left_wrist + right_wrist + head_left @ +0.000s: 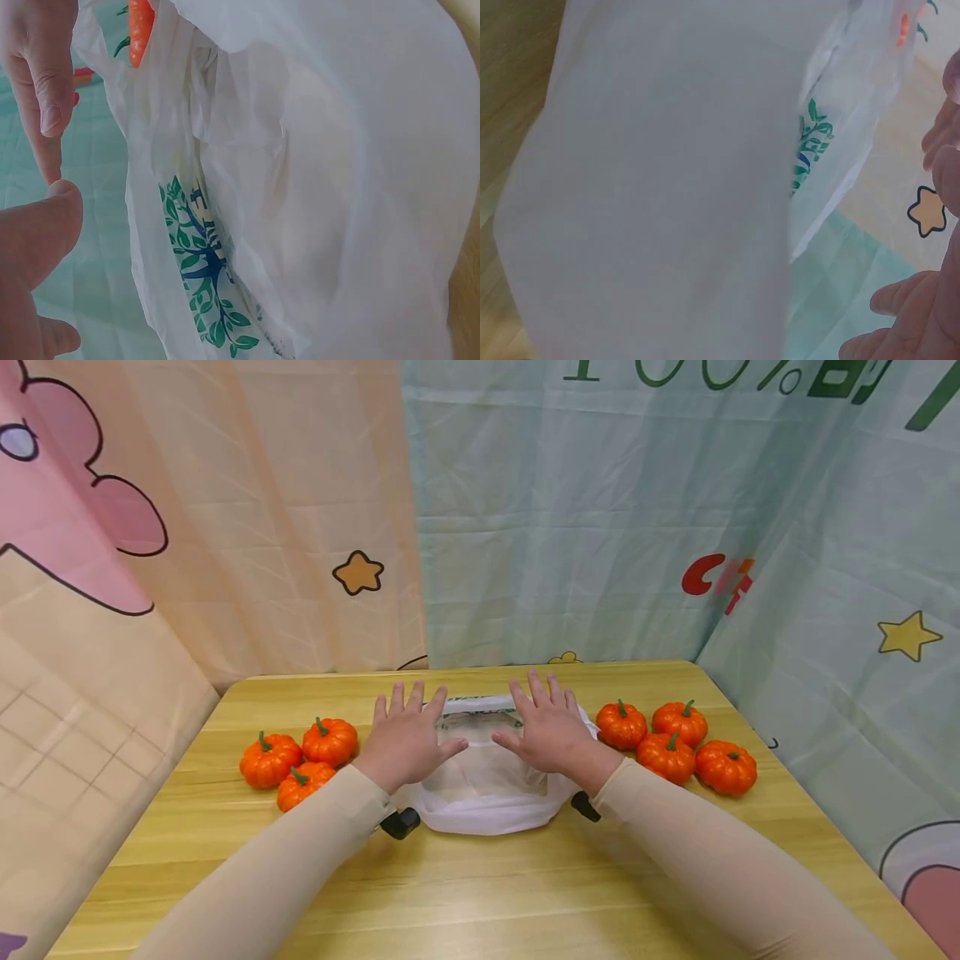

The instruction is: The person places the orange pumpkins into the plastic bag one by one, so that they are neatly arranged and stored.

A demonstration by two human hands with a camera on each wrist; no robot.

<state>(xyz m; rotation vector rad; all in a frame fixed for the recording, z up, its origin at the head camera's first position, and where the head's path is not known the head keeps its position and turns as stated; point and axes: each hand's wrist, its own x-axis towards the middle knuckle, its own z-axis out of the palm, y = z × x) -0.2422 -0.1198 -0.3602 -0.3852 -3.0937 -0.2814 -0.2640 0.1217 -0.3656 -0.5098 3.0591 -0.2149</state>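
Observation:
A white plastic bag (pixel 483 814) stands on the table between the hands, its wide mouth facing up. In the left wrist view, a green and blue leafy tree print shows on the bag (pixel 315 187). My left hand (pixel 405 739) is spread flat over the bag's left side, palm down, fingers pointing away. Over its right side my right hand (pixel 551 731) is spread the same way. Both hands hold nothing. In the right wrist view the bag's pale side (pixel 652 187) fills much of the picture, with the right hand's fingers (pixel 907 304) at the edge.
Three small orange pumpkins (pixel 330 742) sit left of the bag, partly behind the left forearm. Several more pumpkins (pixel 667 757) are grouped to its right. The wooden table (pixel 420 893) ends at printed curtains (pixel 600 527) at the back and sides.

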